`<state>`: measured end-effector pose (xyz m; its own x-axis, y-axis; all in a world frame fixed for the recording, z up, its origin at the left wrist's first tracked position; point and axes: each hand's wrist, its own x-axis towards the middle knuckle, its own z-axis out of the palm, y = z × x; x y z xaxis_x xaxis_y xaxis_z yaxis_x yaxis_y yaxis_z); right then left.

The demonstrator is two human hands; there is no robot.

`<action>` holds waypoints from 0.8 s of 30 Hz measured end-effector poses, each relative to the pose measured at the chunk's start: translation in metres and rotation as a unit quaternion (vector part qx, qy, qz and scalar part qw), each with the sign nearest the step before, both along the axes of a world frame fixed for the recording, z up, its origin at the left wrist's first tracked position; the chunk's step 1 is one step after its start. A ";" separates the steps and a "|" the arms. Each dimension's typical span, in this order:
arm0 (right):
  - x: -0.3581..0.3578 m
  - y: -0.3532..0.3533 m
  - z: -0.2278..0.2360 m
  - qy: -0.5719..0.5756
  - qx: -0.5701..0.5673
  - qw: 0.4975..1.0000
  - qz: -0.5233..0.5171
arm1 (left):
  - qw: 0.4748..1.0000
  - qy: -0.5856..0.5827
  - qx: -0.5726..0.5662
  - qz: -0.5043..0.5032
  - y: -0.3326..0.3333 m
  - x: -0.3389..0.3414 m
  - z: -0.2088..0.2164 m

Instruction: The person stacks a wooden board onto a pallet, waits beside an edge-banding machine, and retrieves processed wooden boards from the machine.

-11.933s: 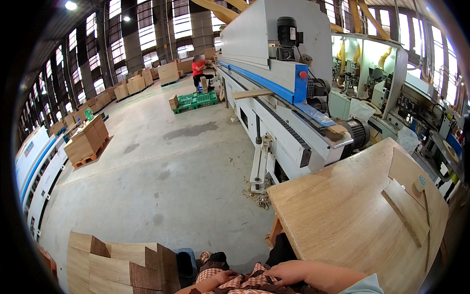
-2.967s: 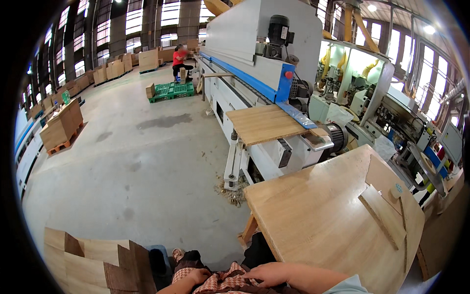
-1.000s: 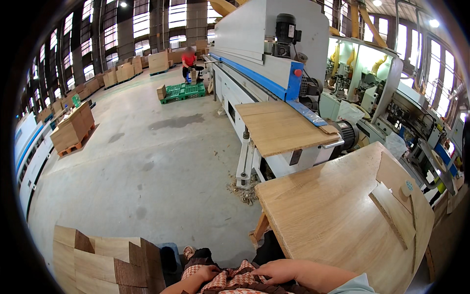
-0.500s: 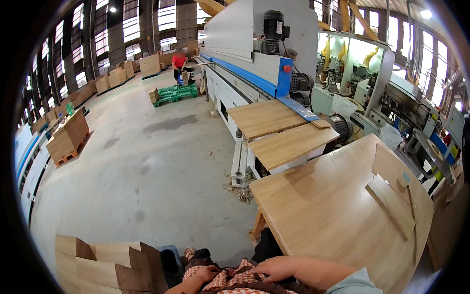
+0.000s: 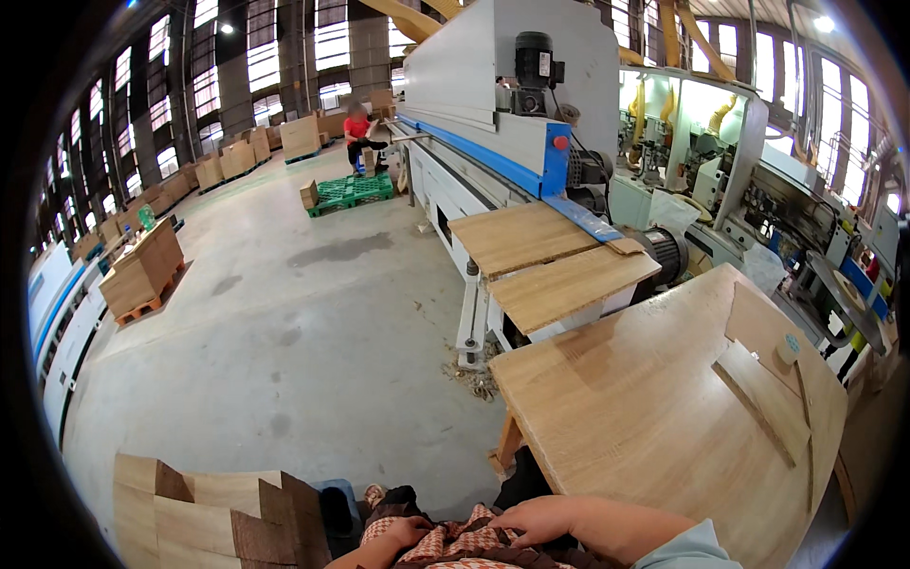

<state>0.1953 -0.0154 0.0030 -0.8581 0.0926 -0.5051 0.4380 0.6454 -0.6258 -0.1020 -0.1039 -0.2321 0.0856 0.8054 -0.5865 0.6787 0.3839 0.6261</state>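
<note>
Low in the view, my left hand (image 5: 408,531) rests on the red-and-white checked apron (image 5: 459,539) over my lap, its fingers laid loosely on the cloth. My right hand (image 5: 527,518) lies on the other side of the same apron, fingers stretched across the fabric and holding nothing. To the right of my right arm is a wood-grain table (image 5: 607,408). On its far right part lie a narrow wood-grain strip (image 5: 763,403) and a round roll of tape (image 5: 788,348).
Stacked wooden boards (image 5: 194,522) stand at lower left beside a blue bin (image 5: 337,512). Ahead, a long machine (image 5: 474,142) carries two panels (image 5: 573,284) at its near end. Farther off, a person in red (image 5: 358,128) sits by a green pallet (image 5: 349,192).
The view has shifted slightly, so the scene sits a little lower and to the right. The distant person's arms and legs have changed position. My hands stay on the apron.
</note>
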 end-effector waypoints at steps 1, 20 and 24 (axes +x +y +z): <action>0.000 -0.001 -0.002 0.002 0.007 1.000 -0.003 | 1.000 0.000 0.003 0.001 -0.001 0.000 -0.001; -0.001 0.002 -0.008 0.029 0.024 0.999 0.024 | 0.998 0.060 -0.012 -0.016 -0.020 -0.003 0.050; 0.005 0.004 -0.023 0.017 0.013 1.000 0.014 | 1.000 0.010 0.019 -0.010 -0.021 -0.008 0.022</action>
<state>0.2000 -0.0119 -0.0203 -0.8768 0.0812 -0.4740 0.3987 0.6739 -0.6220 -0.1103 -0.1245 -0.2102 0.0905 0.8251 -0.5577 0.6983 0.3467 0.6262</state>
